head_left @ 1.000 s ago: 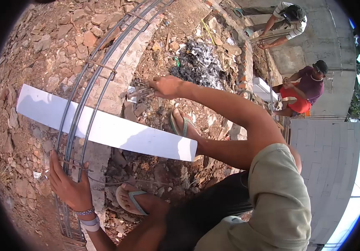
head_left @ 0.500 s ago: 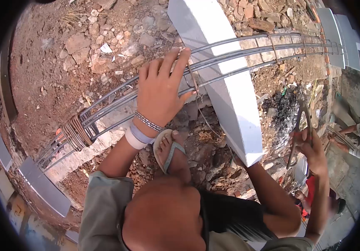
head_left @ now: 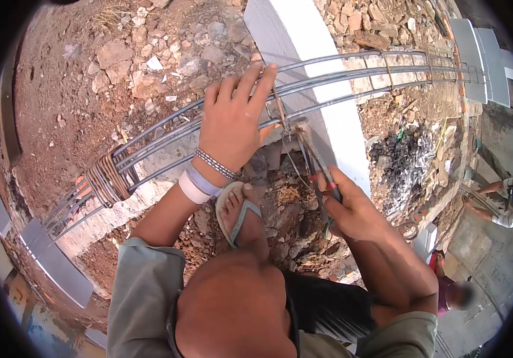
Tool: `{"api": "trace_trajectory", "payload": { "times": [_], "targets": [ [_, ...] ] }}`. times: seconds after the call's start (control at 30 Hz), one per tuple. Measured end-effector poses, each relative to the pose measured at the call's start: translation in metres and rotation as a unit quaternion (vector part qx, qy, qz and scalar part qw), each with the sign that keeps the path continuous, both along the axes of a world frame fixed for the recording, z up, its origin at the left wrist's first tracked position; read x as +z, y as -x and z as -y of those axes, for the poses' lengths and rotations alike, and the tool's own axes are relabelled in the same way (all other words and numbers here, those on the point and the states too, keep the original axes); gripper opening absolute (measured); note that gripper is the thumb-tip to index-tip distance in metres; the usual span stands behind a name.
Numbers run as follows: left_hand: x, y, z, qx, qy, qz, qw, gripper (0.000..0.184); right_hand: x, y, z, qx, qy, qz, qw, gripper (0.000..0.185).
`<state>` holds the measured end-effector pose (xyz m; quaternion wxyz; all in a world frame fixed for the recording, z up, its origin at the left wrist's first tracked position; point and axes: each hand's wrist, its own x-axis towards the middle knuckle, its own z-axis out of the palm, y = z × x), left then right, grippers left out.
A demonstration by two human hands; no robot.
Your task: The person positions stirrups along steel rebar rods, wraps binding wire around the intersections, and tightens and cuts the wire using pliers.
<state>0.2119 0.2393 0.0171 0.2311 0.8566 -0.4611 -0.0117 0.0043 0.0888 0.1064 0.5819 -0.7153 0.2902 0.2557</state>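
My left hand (head_left: 230,122) rests over the long steel bars (head_left: 340,77), its fingers stretched over them beside a thin stirrup (head_left: 279,105). In my right hand (head_left: 352,206) is a pair of pincers (head_left: 316,164) with red marks on the handles. The pincers' jaws touch the wire (head_left: 288,134) at the corner where the stirrup meets the nearest bar. Beneath the bars a white block (head_left: 328,89) lies crosswise, just right of my left hand. A bundle of rusty stirrups (head_left: 108,181) is around the bars at the left.
Rubble (head_left: 119,65) covers the ground beyond the bars. Grey ash (head_left: 405,161) lies at the right. Grey panels (head_left: 59,262) stand at the lower left, others (head_left: 471,59) at the upper right. Two people (head_left: 512,200) (head_left: 450,292) are at the far right. My sandalled foot (head_left: 241,218) is below.
The view has swung round since the earliest frame. My right hand has brought the pincers from the right to the wire at the stirrup. My left hand stays on the bars.
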Motion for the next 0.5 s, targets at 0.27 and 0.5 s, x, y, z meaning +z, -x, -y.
{"api": "trace_trajectory", "payload": {
  "times": [0.27, 0.5],
  "targets": [
    [0.001, 0.001, 0.003, 0.001, 0.001, -0.006, 1.000, 0.106, 0.010, -0.007, 0.013, 0.193, 0.143, 0.039, 0.970, 0.048],
    [0.002, 0.001, 0.004, 0.001, -0.001, -0.012, 1.000, 0.106, 0.016, -0.013, -0.005, 0.157, 0.188, 0.032, 0.969, 0.045]
  ]
}}
